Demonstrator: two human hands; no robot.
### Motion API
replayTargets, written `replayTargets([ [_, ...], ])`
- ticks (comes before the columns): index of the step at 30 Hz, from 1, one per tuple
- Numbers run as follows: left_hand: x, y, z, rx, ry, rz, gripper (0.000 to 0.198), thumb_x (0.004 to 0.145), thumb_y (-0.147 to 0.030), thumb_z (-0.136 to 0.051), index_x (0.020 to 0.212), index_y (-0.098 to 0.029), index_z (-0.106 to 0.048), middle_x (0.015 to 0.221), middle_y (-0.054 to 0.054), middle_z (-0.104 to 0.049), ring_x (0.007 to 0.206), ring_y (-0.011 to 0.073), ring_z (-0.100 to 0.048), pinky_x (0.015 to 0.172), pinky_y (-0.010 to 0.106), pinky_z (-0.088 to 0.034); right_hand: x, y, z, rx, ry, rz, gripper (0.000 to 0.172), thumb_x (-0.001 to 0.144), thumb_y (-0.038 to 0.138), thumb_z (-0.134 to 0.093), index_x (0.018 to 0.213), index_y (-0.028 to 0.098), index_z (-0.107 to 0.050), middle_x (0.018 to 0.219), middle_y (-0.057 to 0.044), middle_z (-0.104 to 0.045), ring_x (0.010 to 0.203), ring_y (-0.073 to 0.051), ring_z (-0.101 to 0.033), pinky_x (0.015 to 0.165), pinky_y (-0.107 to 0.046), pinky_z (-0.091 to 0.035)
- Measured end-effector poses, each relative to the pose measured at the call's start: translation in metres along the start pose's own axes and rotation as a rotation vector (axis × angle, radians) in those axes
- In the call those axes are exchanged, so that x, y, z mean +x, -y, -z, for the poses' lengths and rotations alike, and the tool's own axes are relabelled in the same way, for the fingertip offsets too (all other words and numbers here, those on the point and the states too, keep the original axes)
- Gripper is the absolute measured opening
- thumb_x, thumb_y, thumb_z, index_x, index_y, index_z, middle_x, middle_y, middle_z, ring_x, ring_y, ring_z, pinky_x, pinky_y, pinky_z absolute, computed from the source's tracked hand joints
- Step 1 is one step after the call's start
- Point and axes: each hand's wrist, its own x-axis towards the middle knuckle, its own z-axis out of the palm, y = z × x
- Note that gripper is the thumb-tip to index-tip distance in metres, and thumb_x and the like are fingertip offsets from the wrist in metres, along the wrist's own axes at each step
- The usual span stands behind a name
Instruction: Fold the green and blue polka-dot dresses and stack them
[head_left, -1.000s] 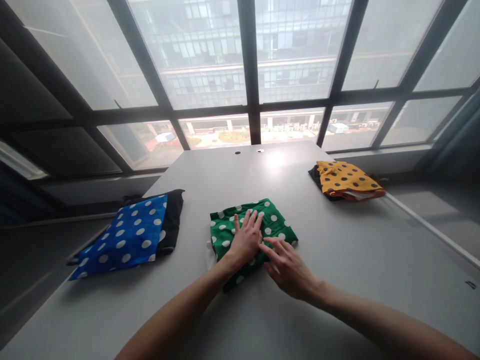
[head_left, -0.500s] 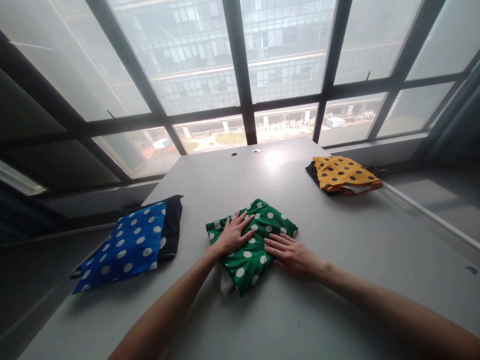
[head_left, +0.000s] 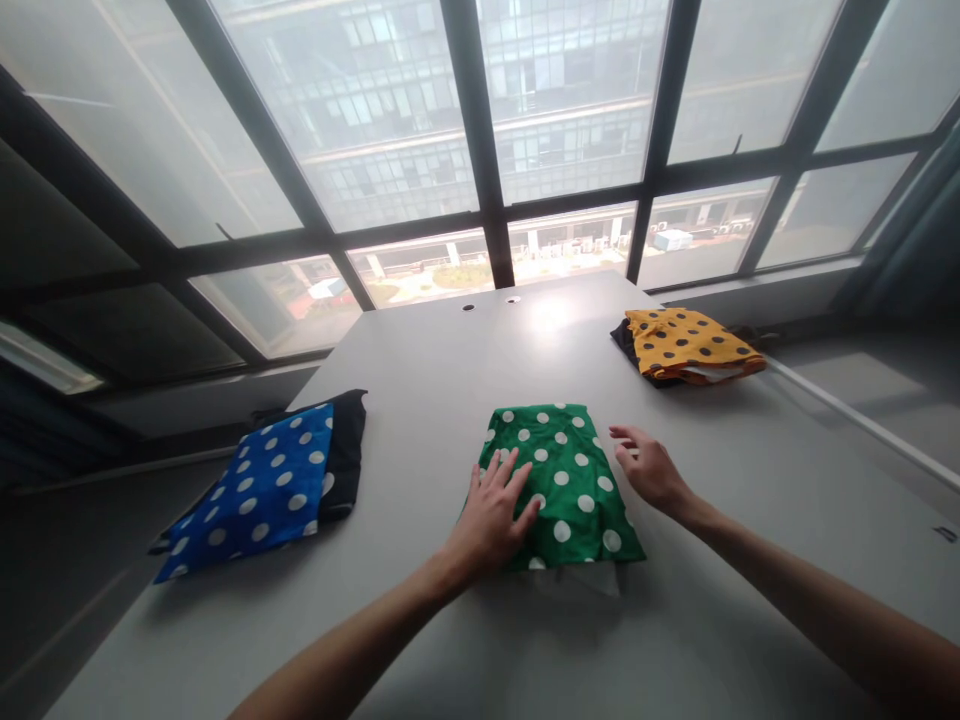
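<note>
Now the green cloth [head_left: 571, 475] lies midway across the table [head_left: 420, 370], long axis seemingly toward the table's far edge, the nearer left hand [head_left: 491, 512] spread on it, gripping nothing, the right hand [head_left: 649, 470] half-curled, empty, just beside it.

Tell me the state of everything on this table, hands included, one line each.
Green cloth: lying flat, white material showing at its near edge
Blue cloth: lying over black material
Yellow cloth: folded, layers showing
Left hand: spread on the green cloth
Right hand: fingers bent, beside it
</note>
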Motion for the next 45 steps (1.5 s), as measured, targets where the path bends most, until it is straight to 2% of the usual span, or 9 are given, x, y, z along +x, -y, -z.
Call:
replayTargets([
  [3,0.013,-0.006,0.011,-0.001,0.0,-0.223,0.058,0.105,-0.04,-0.05,0.161,-0.028,-0.041,0.17,0.006,-0.033,0.159,0.0323,-0.023,0.128,0.061,-0.021,-0.013,0.022,0.002,0.21,0.189,-0.395,0.044,0.083,0.025,-0.064,0.126,0.014,-0.067,0.121,-0.015,-0.073,0.097,-0.026,-0.072,0.082,-0.038,-0.062],
  [8,0.012,-0.013,-0.01,0.09,0.128,-0.455,0.088,0.088,-0.06,-0.073,0.164,-0.04,-0.033,0.175,0.004,-0.018,0.16,0.0445,-0.008,0.122,0.076,-0.014,-0.018,0.044,0.009,0.364,0.324,-0.582,0.044,0.083,0.029,-0.069,0.125,0.018,-0.065,0.11,-0.01,-0.075,0.099,-0.024,-0.072,0.076,-0.033,-0.062],
  [15,0.0,-0.022,-0.01,0.112,0.096,-0.479,0.101,0.085,-0.065,-0.074,0.167,-0.032,-0.026,0.174,0.008,-0.021,0.16,0.0419,-0.008,0.124,0.073,-0.01,-0.025,0.038,0.002,0.283,0.238,-0.476,0.055,0.082,0.029,-0.072,0.135,0.016,-0.06,0.138,-0.016,-0.066,0.109,-0.027,-0.07,0.074,-0.029,-0.06],
  [19,0.0,-0.034,-0.016,0.136,0.099,-0.504,0.096,0.086,-0.058,-0.076,0.166,-0.034,-0.028,0.174,0.007,-0.02,0.16,0.0428,-0.011,0.122,0.077,-0.009,-0.022,0.042,0.006,0.352,0.292,-0.525,0.044,0.083,0.03,-0.074,0.125,0.019,-0.066,0.125,-0.011,-0.073,0.102,-0.023,-0.071,0.074,-0.027,-0.059],
  [25,-0.002,-0.035,-0.03,0.149,0.063,-0.509,0.087,0.091,-0.042,-0.074,0.165,-0.038,-0.029,0.175,0.006,-0.017,0.159,0.0422,-0.015,0.121,0.077,-0.01,-0.002,0.032,0.016,0.55,0.475,-0.654,0.029,0.081,0.035,-0.079,0.099,0.016,-0.067,0.085,-0.005,-0.073,0.068,-0.015,-0.068,0.064,-0.026,-0.058],
  [28,-0.004,-0.031,-0.031,0.126,0.057,-0.504,0.09,0.089,-0.04,-0.075,0.166,-0.037,-0.028,0.175,0.006,-0.016,0.16,0.042,-0.014,0.122,0.076,-0.009,0.001,0.028,0.007,0.574,0.565,-0.639,0.033,0.084,0.045,-0.077,0.099,0.017,-0.069,0.087,-0.005,-0.074,0.068,-0.015,-0.068,0.058,-0.023,-0.056],
  [30,-0.006,-0.029,-0.032,0.114,0.05,-0.5,0.094,0.087,-0.04,-0.077,0.167,-0.037,-0.026,0.175,0.007,-0.015,0.16,0.0425,-0.014,0.123,0.074,-0.009,-0.002,0.028,-0.002,0.582,0.593,-0.562,0.037,0.085,0.048,-0.076,0.104,0.018,-0.071,0.101,-0.008,-0.077,0.084,-0.02,-0.073,0.067,-0.026,-0.06],
  [35,-0.005,-0.028,-0.036,0.109,0.041,-0.506,0.102,0.085,-0.042,-0.08,0.168,-0.037,-0.021,0.175,0.007,-0.015,0.16,0.0425,-0.013,0.123,0.075,-0.008,-0.016,0.039,-0.023,0.468,0.363,-0.317,0.044,0.078,0.039,-0.079,0.116,0.019,-0.069,0.121,-0.009,-0.076,0.116,-0.028,-0.069,0.101,-0.039,-0.056],
  [45,-0.003,-0.034,-0.03,0.102,-0.008,-0.54,0.083,0.093,-0.037,-0.069,0.165,-0.037,-0.029,0.175,0.006,-0.016,0.161,0.0386,-0.012,0.124,0.074,-0.008,-0.004,0.047,-0.016,0.612,0.361,-0.462,0.058,0.067,0.017,-0.074,0.124,0.02,-0.06,0.113,-0.008,-0.076,0.103,-0.027,-0.073,0.087,-0.038,-0.061],
])
